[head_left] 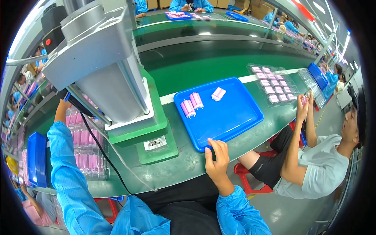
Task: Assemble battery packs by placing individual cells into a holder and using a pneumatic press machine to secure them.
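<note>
Head view showed the right hand (218, 159) empty, loosely spread at the blue tray (231, 119), where pink pieces (188, 108) lay, probably for easy reach; the left hand (63, 105), partly hidden beside the press (111, 92), couldn't be judged.

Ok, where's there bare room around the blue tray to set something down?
Inside the blue tray, the near half is free, between the pink parts and the right hand. The green bench is bare between the press and that hand. Crowded: left of the press, full of packed pink rows.
</note>
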Action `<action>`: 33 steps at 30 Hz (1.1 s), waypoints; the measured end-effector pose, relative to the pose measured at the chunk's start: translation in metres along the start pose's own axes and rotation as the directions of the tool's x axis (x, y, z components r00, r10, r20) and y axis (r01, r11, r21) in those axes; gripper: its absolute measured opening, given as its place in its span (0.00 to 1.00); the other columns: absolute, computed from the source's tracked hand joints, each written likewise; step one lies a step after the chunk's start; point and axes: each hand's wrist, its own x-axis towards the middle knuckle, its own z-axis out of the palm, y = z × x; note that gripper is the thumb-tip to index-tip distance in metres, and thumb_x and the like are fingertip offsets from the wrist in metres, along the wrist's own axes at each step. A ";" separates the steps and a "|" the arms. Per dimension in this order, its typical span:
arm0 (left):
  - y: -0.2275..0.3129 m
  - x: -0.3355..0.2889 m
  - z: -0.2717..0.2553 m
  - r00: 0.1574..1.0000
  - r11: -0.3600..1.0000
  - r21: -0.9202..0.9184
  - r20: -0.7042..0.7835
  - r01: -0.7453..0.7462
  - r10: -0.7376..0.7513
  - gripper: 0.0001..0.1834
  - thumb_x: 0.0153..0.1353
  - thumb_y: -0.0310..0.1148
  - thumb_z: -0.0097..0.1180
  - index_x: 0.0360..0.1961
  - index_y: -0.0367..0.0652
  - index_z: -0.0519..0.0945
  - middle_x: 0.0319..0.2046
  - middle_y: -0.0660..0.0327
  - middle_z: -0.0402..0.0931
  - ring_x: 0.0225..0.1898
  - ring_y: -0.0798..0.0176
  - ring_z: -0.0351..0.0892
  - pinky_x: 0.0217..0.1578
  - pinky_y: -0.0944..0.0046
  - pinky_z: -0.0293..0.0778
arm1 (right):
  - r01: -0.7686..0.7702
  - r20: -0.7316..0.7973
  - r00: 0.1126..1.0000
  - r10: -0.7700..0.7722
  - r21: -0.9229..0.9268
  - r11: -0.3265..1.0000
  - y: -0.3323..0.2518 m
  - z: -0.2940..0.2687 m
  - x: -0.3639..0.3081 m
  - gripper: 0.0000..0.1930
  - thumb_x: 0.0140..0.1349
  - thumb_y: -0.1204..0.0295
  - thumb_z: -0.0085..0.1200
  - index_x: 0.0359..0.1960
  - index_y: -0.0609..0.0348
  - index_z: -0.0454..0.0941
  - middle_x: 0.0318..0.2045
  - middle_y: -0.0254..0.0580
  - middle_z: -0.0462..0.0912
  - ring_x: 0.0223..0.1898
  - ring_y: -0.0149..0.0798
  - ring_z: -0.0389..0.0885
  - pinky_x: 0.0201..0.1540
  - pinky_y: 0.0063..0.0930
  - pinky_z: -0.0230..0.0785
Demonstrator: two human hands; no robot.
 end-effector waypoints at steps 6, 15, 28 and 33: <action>0.003 -0.002 0.006 0.999 0.995 0.101 -0.035 0.017 -0.014 0.31 0.53 0.52 0.62 0.53 0.42 0.77 0.51 0.48 0.78 0.50 0.44 0.79 0.46 0.39 0.75 | -0.011 0.017 1.000 0.011 0.015 1.000 -0.001 -0.001 0.000 0.15 0.58 0.81 0.59 0.49 0.66 0.80 0.42 0.52 0.81 0.44 0.53 0.78 0.50 0.41 0.70; 0.009 -0.019 0.024 0.985 0.977 -0.167 -0.092 0.129 -0.145 0.27 0.54 0.48 0.59 0.56 0.51 0.81 0.57 0.53 0.74 0.60 0.44 0.72 0.53 0.35 0.69 | -0.022 -0.010 1.000 0.022 -0.021 1.000 0.001 0.001 0.000 0.13 0.59 0.81 0.57 0.47 0.66 0.80 0.39 0.50 0.82 0.42 0.49 0.79 0.48 0.38 0.71; 0.020 -0.076 -0.029 0.943 0.940 0.278 -0.316 0.199 -0.106 0.21 0.58 0.45 0.60 0.46 0.41 0.83 0.49 0.52 0.78 0.54 0.43 0.76 0.49 0.45 0.75 | 0.005 -0.022 1.000 -0.004 0.060 0.998 0.001 0.001 0.000 0.14 0.59 0.81 0.58 0.48 0.66 0.80 0.39 0.50 0.82 0.41 0.50 0.78 0.47 0.39 0.71; 0.024 -0.072 -0.062 0.867 0.991 0.086 -0.495 0.104 -0.048 0.17 0.61 0.43 0.59 0.33 0.37 0.83 0.39 0.51 0.80 0.42 0.44 0.80 0.40 0.46 0.75 | 0.025 -0.050 0.999 -0.021 0.094 0.995 0.002 0.002 -0.002 0.15 0.59 0.82 0.58 0.49 0.65 0.80 0.37 0.48 0.81 0.40 0.49 0.78 0.46 0.39 0.71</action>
